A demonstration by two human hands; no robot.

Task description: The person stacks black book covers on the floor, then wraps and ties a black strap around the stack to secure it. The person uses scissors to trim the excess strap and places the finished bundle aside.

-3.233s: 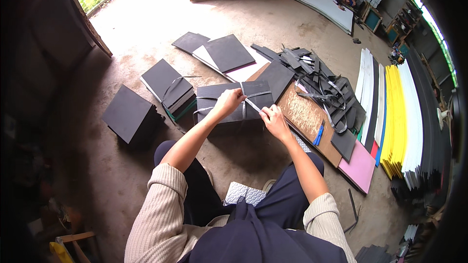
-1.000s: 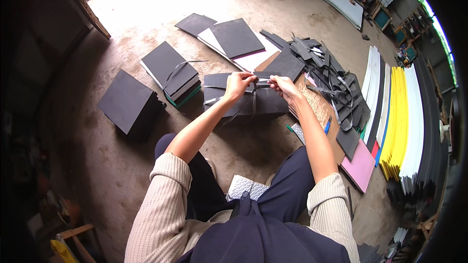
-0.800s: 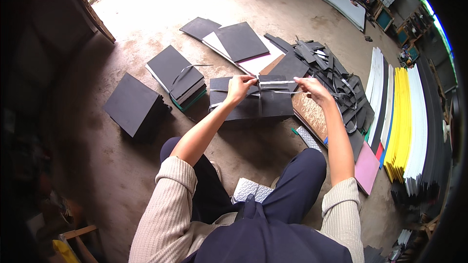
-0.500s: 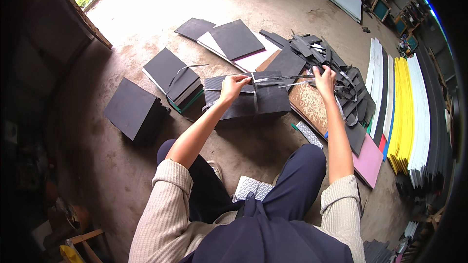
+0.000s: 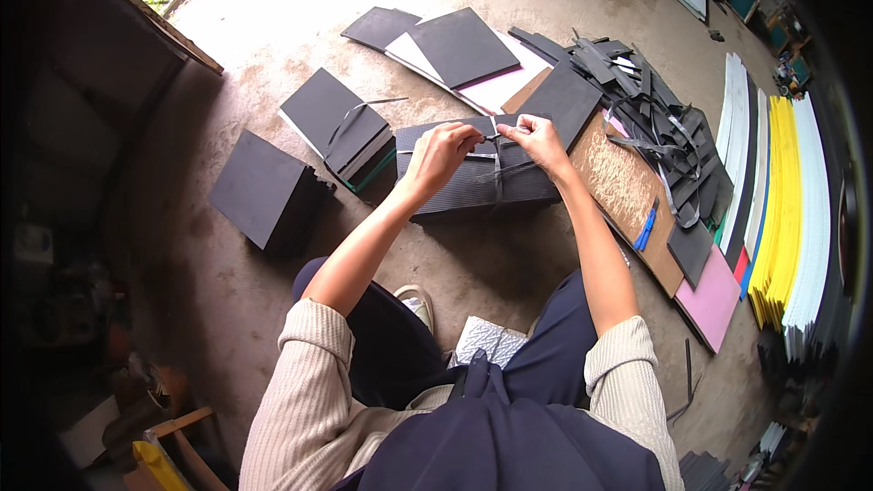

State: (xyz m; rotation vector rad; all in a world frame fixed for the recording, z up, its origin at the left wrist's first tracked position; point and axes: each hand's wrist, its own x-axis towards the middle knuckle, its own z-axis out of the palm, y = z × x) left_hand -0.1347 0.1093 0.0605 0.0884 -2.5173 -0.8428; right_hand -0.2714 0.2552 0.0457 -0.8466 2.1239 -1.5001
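Note:
In front of my knees lies a bundle of black ribbed sheets (image 5: 455,189), bound crosswise by a thin grey strap (image 5: 497,184). My left hand (image 5: 438,159) is closed in a pinch on the strap above the bundle's top. Close beside it, my right hand (image 5: 538,141) pinches the strap too, at the crossing near the bundle's far side. Fingertips partly hide the strap's ends, and a loose length trails across the top below my right hand.
Left of the bundle stand a black stack (image 5: 259,186) and a strapped stack (image 5: 332,118). Flat black sheets (image 5: 464,45) lie beyond. At right are a worn board (image 5: 623,168) with a blue cutter (image 5: 647,225), a heap of black offcuts (image 5: 668,118) and long yellow strips (image 5: 780,209).
My right hand has come left from the strap's outstretched end to meet my left hand over the bundle. The view has shifted, and the blue cutter on the board now shows.

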